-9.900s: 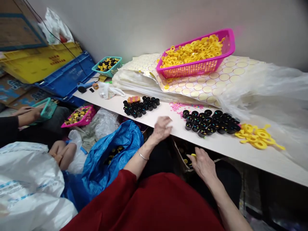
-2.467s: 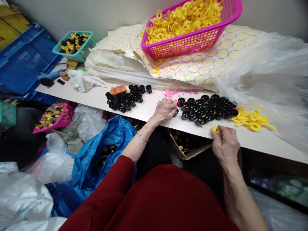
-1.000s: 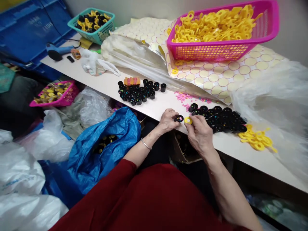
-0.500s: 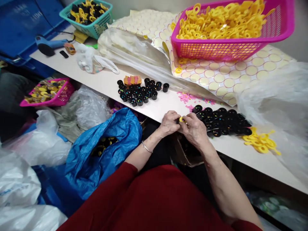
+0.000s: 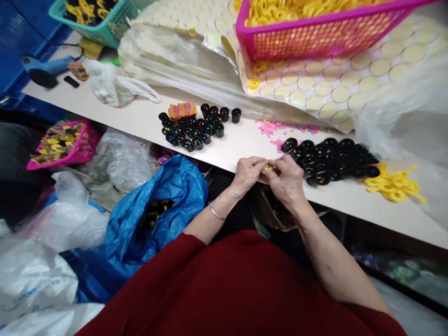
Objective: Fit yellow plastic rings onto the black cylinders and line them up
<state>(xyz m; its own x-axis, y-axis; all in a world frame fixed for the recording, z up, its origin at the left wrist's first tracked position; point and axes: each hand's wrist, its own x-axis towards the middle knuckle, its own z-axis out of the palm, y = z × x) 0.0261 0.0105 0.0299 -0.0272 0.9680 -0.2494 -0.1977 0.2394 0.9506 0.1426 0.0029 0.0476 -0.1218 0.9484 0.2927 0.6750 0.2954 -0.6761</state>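
Observation:
My left hand and my right hand meet at the table's front edge, fingers closed in a pinch. Between their fingertips is a small yellow ring piece, mostly covered by the fingers. Whether a black cup sits under it is hidden. Just right of my right hand stands a tight group of small black cups. A second group of black cups, with coloured beads in them, stands to the left. Pink beads lie scattered behind my hands. Loose yellow ring pieces are heaped at the right.
A pink basket of yellow ring pieces rests on sheets of round stickers at the back. A teal basket, a blue heat gun and a white plastic bag are at the left. Below is an open blue sack.
The view has shifted, so the back of the table sits higher. Both hands remain together at the yellow ring piece, which is now more covered by my fingers.

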